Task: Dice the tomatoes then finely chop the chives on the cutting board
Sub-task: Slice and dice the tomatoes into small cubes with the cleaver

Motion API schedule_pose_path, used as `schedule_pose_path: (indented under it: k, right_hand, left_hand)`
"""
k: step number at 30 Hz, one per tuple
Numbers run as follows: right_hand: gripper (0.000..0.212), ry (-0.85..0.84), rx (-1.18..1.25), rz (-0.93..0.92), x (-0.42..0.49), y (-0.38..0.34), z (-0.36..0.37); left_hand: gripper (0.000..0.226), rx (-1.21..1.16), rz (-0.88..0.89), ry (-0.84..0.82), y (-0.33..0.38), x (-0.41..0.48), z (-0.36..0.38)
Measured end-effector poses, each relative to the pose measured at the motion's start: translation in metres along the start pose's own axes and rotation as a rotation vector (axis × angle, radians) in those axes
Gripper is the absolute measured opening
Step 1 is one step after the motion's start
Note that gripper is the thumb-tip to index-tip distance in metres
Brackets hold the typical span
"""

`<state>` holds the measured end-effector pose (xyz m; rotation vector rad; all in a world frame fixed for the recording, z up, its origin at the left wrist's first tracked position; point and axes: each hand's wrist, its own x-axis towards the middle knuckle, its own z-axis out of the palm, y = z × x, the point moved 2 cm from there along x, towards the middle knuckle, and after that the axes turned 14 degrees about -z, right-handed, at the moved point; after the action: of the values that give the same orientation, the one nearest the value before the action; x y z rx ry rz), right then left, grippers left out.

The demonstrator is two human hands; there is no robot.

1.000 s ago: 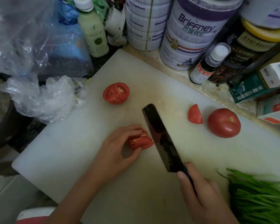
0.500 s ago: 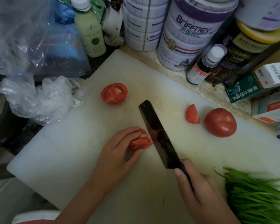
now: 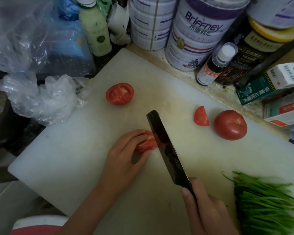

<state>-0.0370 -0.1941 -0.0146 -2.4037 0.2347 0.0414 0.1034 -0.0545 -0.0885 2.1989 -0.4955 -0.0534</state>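
Observation:
On the white cutting board [image 3: 71, 156] my left hand [image 3: 124, 155] holds a sliced tomato piece [image 3: 147, 144] with curled fingers. My right hand [image 3: 205, 211] grips the handle of a dark knife [image 3: 166, 146], whose blade lies against the right side of that piece. A cut tomato half [image 3: 120, 94] sits cut side up at the board's far left. A small wedge [image 3: 201, 117] and a whole tomato [image 3: 230, 125] lie to the right. A bunch of green chives [image 3: 268, 202] rests at the board's near right corner.
Behind the board stand large tins [image 3: 195, 34], a small white-capped bottle [image 3: 214, 65], a pale green bottle [image 3: 95, 29] and boxes [image 3: 268, 83]. Crumpled clear plastic bags [image 3: 42, 97] lie off the board's left edge.
The knife blade has shifted left, closer against the tomato piece. My left hand's fingers have drawn further over the piece. The view has drifted slightly.

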Motion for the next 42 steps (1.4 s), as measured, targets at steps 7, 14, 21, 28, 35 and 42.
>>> schedule_pose_path:
  k: [7,14,21,28,35,42]
  right_hand:
    - [0.044,0.014,-0.018,-0.013,0.001,0.003,0.001]
    - [0.07,-0.086,-0.091,0.032,0.001,0.002,0.006]
    - [0.027,-0.378,-0.148,0.189,0.029,-0.011,0.01]
    - [0.058,-0.266,-0.466,0.016,0.046,-0.015,0.031]
    - [0.04,-0.365,-0.396,0.142,0.028,-0.015,0.019]
    - [0.012,-0.293,-0.171,0.006,0.049,-0.016,0.016]
  left_hand:
    - [0.032,0.005,0.006,0.005,0.002,0.0,-0.001]
    - [0.029,-0.01,0.017,0.029,0.001,-0.002,0.0]
    - [0.026,-0.031,0.032,0.027,0.002,-0.001,0.002]
    - [0.029,-0.085,0.056,0.001,0.006,0.003,-0.001]
    - [0.024,-0.046,0.012,-0.007,0.002,0.002,0.001]
    - [0.027,-0.053,0.011,0.01,0.001,0.001,0.002]
